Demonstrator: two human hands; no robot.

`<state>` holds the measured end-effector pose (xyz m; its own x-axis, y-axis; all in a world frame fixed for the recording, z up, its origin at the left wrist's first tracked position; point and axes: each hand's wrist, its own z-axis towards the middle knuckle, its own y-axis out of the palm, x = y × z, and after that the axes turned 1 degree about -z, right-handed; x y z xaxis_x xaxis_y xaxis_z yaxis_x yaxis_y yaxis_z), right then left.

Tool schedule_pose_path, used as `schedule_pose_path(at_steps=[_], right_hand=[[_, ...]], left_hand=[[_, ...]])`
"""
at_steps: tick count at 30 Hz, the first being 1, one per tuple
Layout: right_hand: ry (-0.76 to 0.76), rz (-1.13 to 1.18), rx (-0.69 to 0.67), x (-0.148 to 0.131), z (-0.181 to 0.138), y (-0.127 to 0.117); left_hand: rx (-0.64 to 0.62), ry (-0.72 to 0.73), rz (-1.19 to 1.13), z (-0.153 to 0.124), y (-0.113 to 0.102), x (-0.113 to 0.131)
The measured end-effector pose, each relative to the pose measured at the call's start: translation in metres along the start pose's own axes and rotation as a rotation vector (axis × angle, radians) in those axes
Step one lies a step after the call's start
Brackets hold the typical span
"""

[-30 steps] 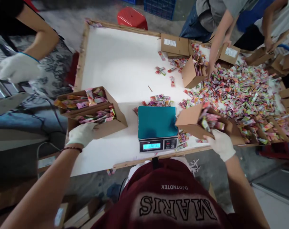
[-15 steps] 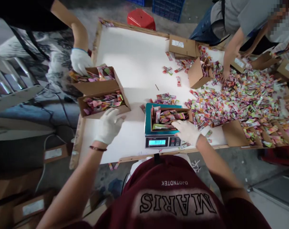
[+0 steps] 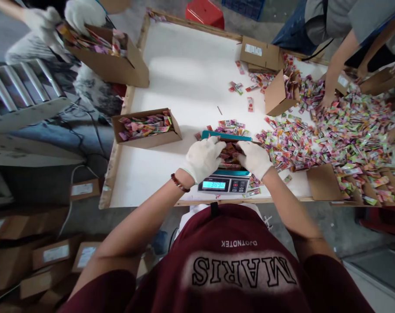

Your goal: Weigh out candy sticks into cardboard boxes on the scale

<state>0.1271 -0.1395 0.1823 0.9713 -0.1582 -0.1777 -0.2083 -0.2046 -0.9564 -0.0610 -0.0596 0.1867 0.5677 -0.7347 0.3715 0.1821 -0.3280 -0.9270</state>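
Note:
Side by side at the digital scale [image 3: 238, 186], my gloved left hand [image 3: 204, 159] and gloved right hand [image 3: 255, 159] grip opposite ends of a cardboard box [image 3: 232, 140]. Fingers of both curl over its ends, covering much of it. Between them show colourful small sachets [image 3: 230, 152] inside the box. The box rests on the scale's teal platform [image 3: 226, 172], above the lit display. Left of my left hand, a second open box [image 3: 155, 141] filled with sachets stands on the white table [image 3: 181, 69].
A co-worker's gloved hands [image 3: 83, 16] are at a filled box [image 3: 106, 67] beyond the table's left edge. Loose sachets [image 3: 357, 126] heap across the right side. Filled boxes [image 3: 324, 184] line the front right edge. Another person's bare hand [image 3: 328, 99] reaches into the heap.
My left hand has moved right from the second box to the box on the scale. My right hand stays there. The co-worker's box has been lifted off the table, up and left. The display digits differ.

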Motion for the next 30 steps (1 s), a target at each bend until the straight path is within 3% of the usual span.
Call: schedule_pose_path(at_steps=[4,8,13,18,24,26,30], right_hand=[[-0.006,-0.065,-0.077,-0.006,0.006,0.009],[-0.115,0.03,0.044,0.004,-0.007,0.003],[-0.415,0.249,0.403,0.009,-0.023,-0.013],[-0.436,0.2,0.484,0.004,-0.03,-0.017],[-0.453,0.08,0.686,-0.009,-0.051,-0.032],[-0.428,0.032,0.662,-0.016,-0.053,-0.038],[-0.401,0.041,0.437,-0.002,-0.058,-0.029]], left_hand=[[-0.12,-0.026,0.146,0.005,-0.004,0.012],[-0.118,-0.007,0.183,0.0,-0.01,0.017],[0.073,0.014,0.088,-0.006,-0.025,0.023],[0.305,0.054,-0.098,-0.007,-0.03,0.022],[0.528,0.15,-0.433,-0.005,-0.025,0.026],[0.495,0.144,-0.427,-0.005,-0.024,0.027],[0.245,0.066,-0.145,-0.019,-0.016,0.014]])
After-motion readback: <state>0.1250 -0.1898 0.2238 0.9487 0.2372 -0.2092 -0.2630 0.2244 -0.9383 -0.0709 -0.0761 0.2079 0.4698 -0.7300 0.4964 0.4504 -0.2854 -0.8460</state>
